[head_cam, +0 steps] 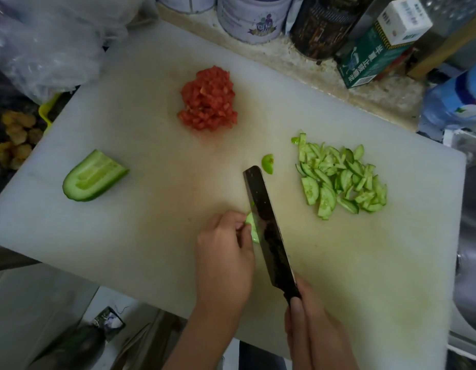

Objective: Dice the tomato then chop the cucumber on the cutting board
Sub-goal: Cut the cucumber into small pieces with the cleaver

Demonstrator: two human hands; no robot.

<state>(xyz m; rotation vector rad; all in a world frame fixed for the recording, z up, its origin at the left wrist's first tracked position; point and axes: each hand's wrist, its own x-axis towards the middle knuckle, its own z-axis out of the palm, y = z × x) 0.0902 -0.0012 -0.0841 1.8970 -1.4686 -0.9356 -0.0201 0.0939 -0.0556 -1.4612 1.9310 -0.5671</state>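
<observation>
A heap of diced tomato (208,100) lies at the back middle of the white cutting board (141,231). A pile of sliced cucumber (341,180) is at the right, with one loose end piece (268,163) near the knife tip. A halved cucumber chunk (93,176) lies cut side up at the left. My left hand (223,252) pinches a small cucumber stub (252,227) against the board. My right hand (311,332) grips the handle of a dark cleaver (269,231), whose blade stands right beside the stub.
Tins (254,17), a dark jar (327,25) and a green carton (375,52) line the counter behind the board. A plastic bag (45,41) sits at the back left, a blue bottle (458,100) and a sink edge (469,236) at the right.
</observation>
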